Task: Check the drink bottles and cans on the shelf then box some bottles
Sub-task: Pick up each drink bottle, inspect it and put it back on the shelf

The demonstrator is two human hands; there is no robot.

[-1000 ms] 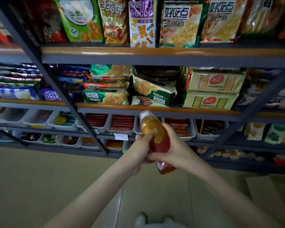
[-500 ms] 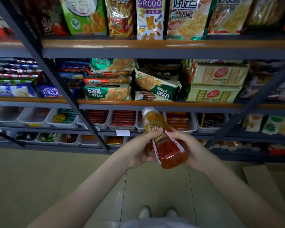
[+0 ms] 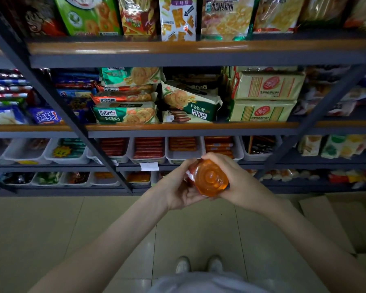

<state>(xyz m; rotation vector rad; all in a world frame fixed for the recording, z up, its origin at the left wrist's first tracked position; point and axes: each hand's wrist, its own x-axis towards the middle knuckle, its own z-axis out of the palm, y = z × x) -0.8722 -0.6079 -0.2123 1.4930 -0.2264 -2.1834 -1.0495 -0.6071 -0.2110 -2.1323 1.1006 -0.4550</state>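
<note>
at the shelf (image 3: 190, 127), bottle (image 3: 208, 178) now base-first

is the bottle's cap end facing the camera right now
No, the bottle shows its ringed orange base to the camera, gripped between the left hand and the right hand.

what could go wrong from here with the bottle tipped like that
1. The bottle lies tipped, base toward the camera, with the left hand and right hand gripping only its sides; it might slip and drop onto the tiled floor near the shoes.
2. The cardboard box sits low at the far right, so boxing needs a turn and a reach down, where the grip could loosen.
</note>
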